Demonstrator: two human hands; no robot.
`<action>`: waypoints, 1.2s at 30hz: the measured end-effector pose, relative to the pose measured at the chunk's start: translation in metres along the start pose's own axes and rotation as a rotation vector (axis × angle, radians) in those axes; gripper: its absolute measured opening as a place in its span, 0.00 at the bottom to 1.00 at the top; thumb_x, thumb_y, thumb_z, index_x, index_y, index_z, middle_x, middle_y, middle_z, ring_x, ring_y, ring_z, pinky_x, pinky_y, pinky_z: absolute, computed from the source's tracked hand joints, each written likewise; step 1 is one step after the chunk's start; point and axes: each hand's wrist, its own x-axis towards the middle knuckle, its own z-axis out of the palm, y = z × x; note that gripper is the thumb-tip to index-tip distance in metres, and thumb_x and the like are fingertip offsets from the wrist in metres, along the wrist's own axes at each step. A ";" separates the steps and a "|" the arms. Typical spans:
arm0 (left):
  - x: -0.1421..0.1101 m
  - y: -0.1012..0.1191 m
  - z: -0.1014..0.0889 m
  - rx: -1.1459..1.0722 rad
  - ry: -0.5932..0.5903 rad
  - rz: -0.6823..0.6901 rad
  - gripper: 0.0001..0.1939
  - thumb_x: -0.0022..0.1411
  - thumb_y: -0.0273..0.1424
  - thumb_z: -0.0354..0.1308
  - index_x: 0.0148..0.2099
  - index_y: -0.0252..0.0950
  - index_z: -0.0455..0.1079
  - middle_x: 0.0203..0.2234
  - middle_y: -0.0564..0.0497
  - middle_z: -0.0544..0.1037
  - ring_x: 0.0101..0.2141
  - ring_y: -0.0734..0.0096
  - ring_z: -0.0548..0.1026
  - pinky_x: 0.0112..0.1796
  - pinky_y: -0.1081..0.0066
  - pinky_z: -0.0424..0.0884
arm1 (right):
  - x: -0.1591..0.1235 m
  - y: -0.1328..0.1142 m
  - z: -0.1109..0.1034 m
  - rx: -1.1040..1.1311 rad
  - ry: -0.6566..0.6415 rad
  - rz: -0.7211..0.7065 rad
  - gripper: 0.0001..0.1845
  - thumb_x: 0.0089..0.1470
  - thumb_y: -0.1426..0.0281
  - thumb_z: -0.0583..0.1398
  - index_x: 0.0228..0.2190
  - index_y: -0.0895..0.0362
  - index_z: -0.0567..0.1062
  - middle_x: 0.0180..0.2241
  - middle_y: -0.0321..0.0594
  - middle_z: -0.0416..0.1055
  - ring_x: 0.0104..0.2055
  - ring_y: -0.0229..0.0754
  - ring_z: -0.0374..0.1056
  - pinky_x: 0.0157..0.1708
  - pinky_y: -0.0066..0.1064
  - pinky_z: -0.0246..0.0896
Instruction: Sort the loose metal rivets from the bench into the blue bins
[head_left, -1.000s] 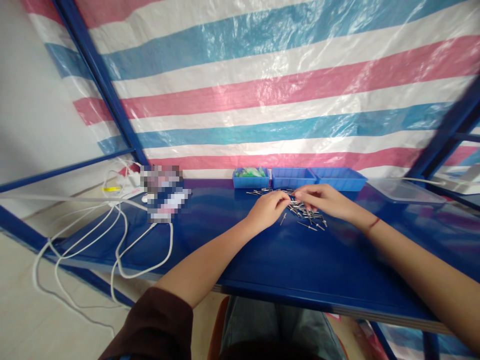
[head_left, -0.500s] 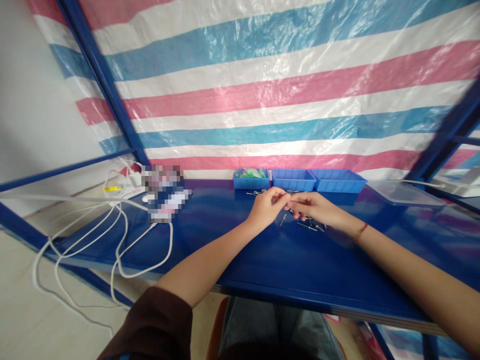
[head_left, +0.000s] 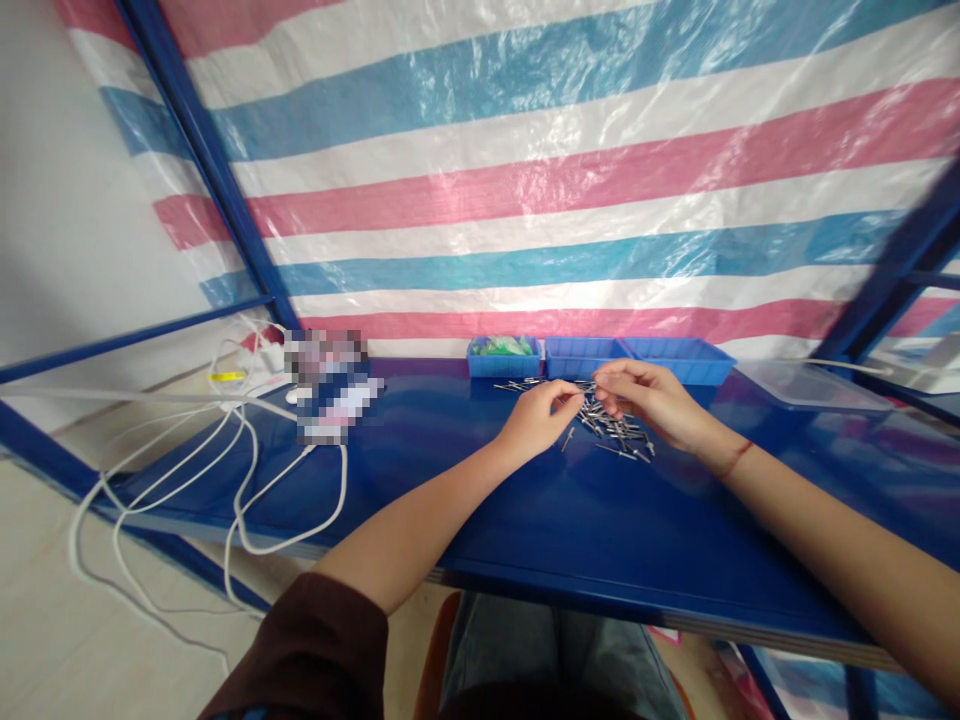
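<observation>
L hand, R hand nr pins; 3 bins behind.

Fingertips of left hand and right hand, centre frame: too small to tell what, if anything, is pinched. Metal pin pile partly hidden by right hand; single pins too small to count. Items under pixelated patch, left of centre, unreadable. Green contents in left blue bin unclear. Right forearm cut by right edge, dark sleeve by bottom edge, striped sheet by top edge.
</observation>
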 end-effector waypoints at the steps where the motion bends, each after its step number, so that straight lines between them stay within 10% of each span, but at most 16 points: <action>1: -0.001 -0.001 0.000 0.038 -0.016 0.007 0.08 0.62 0.32 0.53 0.40 0.35 0.70 0.35 0.49 0.78 0.35 0.71 0.74 0.40 0.70 0.70 | 0.002 0.000 -0.002 -0.007 0.014 -0.002 0.16 0.41 0.59 0.66 0.28 0.56 0.73 0.25 0.36 0.71 0.22 0.34 0.63 0.22 0.28 0.60; 5: -0.004 0.000 -0.001 0.199 -0.082 0.061 0.12 0.63 0.32 0.51 0.47 0.35 0.69 0.38 0.48 0.77 0.37 0.70 0.74 0.43 0.68 0.69 | 0.013 0.004 -0.026 -0.170 0.282 -0.091 0.14 0.44 0.60 0.63 0.30 0.57 0.73 0.32 0.42 0.74 0.25 0.37 0.68 0.23 0.28 0.62; 10: -0.009 0.006 -0.004 0.435 -0.257 0.109 0.12 0.62 0.37 0.51 0.42 0.40 0.73 0.42 0.51 0.76 0.45 0.63 0.71 0.47 0.63 0.66 | 0.025 0.018 -0.079 -0.885 0.617 -0.086 0.13 0.52 0.67 0.56 0.39 0.58 0.75 0.38 0.45 0.76 0.24 0.38 0.69 0.33 0.32 0.63; 17: -0.012 0.011 -0.005 0.561 -0.416 0.106 0.16 0.61 0.44 0.53 0.44 0.43 0.74 0.44 0.50 0.75 0.47 0.59 0.70 0.46 0.59 0.64 | 0.035 0.047 -0.122 -1.272 0.488 0.084 0.22 0.55 0.65 0.53 0.48 0.62 0.72 0.45 0.56 0.73 0.44 0.53 0.70 0.42 0.37 0.59; 36: -0.009 0.012 -0.008 0.707 -0.452 0.149 0.12 0.65 0.32 0.48 0.39 0.34 0.73 0.37 0.46 0.76 0.40 0.62 0.75 0.42 0.66 0.70 | 0.017 0.020 -0.045 -1.122 0.180 -0.312 0.18 0.54 0.63 0.53 0.42 0.59 0.73 0.40 0.47 0.75 0.26 0.42 0.68 0.34 0.35 0.62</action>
